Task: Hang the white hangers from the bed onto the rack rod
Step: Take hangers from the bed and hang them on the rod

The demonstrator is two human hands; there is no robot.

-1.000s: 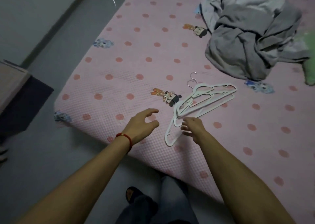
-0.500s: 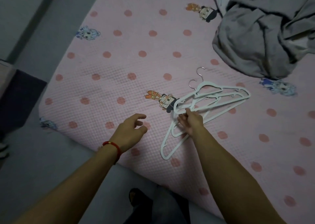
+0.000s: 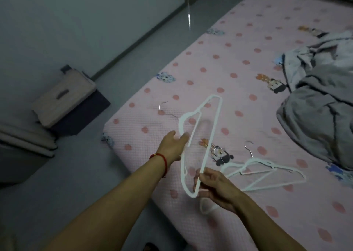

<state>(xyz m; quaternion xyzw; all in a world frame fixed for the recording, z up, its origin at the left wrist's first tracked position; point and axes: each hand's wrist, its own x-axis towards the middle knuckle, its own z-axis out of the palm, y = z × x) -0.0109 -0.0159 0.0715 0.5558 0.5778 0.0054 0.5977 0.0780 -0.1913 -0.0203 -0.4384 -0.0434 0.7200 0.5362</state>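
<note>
One white hanger is lifted off the pink dotted bed, standing on end with its metal hook pointing left. My right hand pinches its lower end, and another white hanger end shows under that hand. My left hand touches the hanger's shoulder with its fingers loosely spread. Several more white hangers lie in a pile on the bed to the right. The rack rod is out of view.
A crumpled grey blanket covers the bed's right side. On the floor at left stands a beige box on a dark block. A grey wall runs along the far side. My knees show at the bottom edge.
My right hand has picked a hanger out of the pile and lifted it left. My left hand rose to meet it. The view swung left.
</note>
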